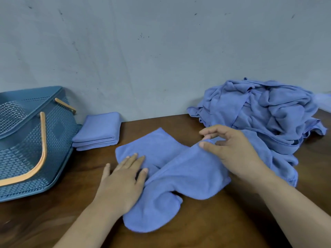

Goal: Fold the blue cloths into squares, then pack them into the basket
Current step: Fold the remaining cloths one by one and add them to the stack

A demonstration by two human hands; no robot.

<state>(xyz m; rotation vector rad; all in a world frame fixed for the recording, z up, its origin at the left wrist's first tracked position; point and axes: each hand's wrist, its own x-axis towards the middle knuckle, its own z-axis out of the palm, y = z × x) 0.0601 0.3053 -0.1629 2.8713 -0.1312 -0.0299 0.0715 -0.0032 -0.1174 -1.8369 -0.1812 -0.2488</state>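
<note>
While the cloth (170,176) mid-table is only half folded, I'd say this job's barely started. Left hand (121,183) lies flat on it, fingers straight, pinning it down; right hand (231,151) pinches its raised edge between thumb and fingers. Count: one basket (59,140) at 9 o'clock, nothing packed that I can see; one stack (98,131) at 10 o'clock, looks like three folded; one crumpled pile (259,113) at 2 o'clock, too tangled to count.

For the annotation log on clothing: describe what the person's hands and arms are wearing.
The left hand and right hand are bare: no gloves, rings, watch or bracelet visible. The left forearm and right forearm are uncovered to the frame edge, with no sleeve in view.
</note>
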